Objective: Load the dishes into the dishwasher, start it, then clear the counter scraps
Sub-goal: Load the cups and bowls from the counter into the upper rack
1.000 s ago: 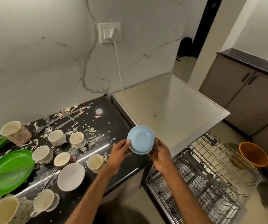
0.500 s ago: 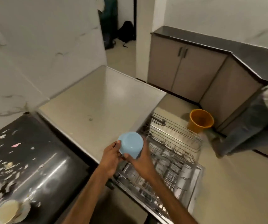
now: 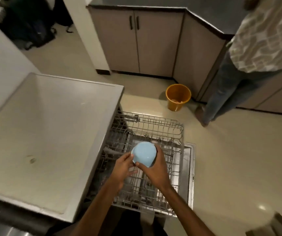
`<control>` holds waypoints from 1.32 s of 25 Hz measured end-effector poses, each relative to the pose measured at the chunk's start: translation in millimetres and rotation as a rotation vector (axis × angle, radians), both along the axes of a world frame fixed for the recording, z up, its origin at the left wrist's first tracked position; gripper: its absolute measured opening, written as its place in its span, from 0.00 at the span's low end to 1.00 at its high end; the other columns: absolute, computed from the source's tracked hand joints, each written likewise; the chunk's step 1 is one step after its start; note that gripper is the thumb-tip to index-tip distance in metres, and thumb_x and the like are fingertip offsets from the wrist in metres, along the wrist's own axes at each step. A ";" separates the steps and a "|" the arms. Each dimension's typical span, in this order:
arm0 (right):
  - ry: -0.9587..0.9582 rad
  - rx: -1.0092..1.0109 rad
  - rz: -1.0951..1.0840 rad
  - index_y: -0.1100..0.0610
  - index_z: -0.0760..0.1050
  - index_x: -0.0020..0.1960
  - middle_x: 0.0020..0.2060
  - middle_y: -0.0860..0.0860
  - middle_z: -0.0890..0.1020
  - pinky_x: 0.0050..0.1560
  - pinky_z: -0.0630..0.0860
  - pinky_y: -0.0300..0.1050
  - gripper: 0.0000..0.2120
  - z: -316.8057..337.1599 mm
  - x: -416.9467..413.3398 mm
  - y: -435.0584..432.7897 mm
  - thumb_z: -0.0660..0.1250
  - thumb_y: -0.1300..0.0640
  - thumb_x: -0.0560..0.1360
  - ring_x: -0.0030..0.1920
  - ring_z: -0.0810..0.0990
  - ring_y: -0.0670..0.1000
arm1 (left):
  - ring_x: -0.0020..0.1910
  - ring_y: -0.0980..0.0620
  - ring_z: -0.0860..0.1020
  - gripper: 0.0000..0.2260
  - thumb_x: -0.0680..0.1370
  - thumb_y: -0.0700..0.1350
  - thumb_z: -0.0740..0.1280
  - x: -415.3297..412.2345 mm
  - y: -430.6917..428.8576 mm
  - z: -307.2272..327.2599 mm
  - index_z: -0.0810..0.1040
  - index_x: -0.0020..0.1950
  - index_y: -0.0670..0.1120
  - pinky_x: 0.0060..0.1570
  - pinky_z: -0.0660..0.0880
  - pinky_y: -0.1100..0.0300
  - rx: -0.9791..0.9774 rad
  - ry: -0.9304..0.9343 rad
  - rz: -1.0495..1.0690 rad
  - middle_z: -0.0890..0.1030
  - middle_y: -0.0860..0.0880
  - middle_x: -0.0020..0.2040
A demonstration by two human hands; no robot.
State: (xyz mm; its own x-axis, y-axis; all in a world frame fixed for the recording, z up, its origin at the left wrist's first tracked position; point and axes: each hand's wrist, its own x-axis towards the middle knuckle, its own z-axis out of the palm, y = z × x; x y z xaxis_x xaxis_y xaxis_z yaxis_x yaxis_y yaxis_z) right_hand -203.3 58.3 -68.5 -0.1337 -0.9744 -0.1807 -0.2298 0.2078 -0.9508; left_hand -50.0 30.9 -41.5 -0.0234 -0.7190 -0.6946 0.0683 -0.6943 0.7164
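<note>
Both hands hold a blue bowl (image 3: 143,153) upside down, tilted a little, above the pulled-out upper rack (image 3: 154,126) of the dishwasher. The right hand (image 3: 154,168) wraps it from the right, its fingers curled round the far side and its thumb lying across the near edge. The left hand (image 3: 123,168) pinches the bowl's left rim between thumb and fingertips. The bowl is clear of the wires and touches nothing but the hands.

The rack is bare wire, and under it the open dishwasher door (image 3: 188,167) lies flat over the floor. Just left of the rack is a pale tabletop (image 3: 51,133) with a small round stain near its middle.

On the floor beyond the rack an orange bucket (image 3: 178,96) stands near the corner of the grey cabinets (image 3: 136,40). Right of it another person (image 3: 239,79) in a patterned shirt and jeans stands by the cabinets. Dark bags (image 3: 26,23) lie on the floor at the far left.
</note>
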 end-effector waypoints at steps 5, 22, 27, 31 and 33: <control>0.070 0.172 -0.145 0.40 0.56 0.70 0.67 0.44 0.69 0.59 0.79 0.46 0.45 -62.6 -31.5 -58.1 0.79 0.37 0.63 0.65 0.73 0.49 | 0.49 0.54 0.83 0.19 0.80 0.41 0.67 -30.8 -77.4 -65.3 0.71 0.71 0.44 0.39 0.80 0.61 -0.068 -0.062 -0.322 0.81 0.44 0.60; 0.312 0.396 -0.102 0.58 0.58 0.77 0.69 0.55 0.72 0.64 0.76 0.56 0.47 -239.5 -91.2 -187.1 0.80 0.49 0.67 0.68 0.72 0.55 | 0.75 0.48 0.63 0.30 0.81 0.55 0.62 -97.8 -199.0 -252.9 0.56 0.79 0.48 0.73 0.59 0.37 -0.370 -0.725 -1.140 0.64 0.48 0.77; 0.388 0.448 -0.094 0.58 0.48 0.80 0.73 0.58 0.66 0.70 0.70 0.57 0.53 -239.0 -90.8 -184.4 0.79 0.50 0.68 0.72 0.66 0.57 | 0.80 0.48 0.52 0.33 0.82 0.55 0.61 -100.2 -199.4 -258.1 0.49 0.81 0.47 0.75 0.48 0.33 -0.355 -0.808 -1.213 0.54 0.48 0.81; 0.461 0.457 -0.094 0.58 0.47 0.80 0.77 0.57 0.59 0.73 0.64 0.54 0.52 -230.7 -98.8 -161.9 0.78 0.51 0.70 0.76 0.59 0.57 | 0.80 0.48 0.43 0.35 0.83 0.53 0.59 -97.4 -189.0 -257.3 0.41 0.81 0.46 0.75 0.44 0.34 -0.314 -0.841 -1.255 0.44 0.48 0.81; 0.537 0.478 -0.034 0.59 0.46 0.80 0.79 0.56 0.54 0.76 0.60 0.53 0.47 -223.1 -105.0 -145.3 0.74 0.51 0.74 0.78 0.55 0.56 | 0.80 0.49 0.41 0.34 0.83 0.51 0.58 -96.1 -179.3 -250.0 0.39 0.81 0.47 0.75 0.40 0.36 -0.296 -0.855 -1.239 0.41 0.48 0.81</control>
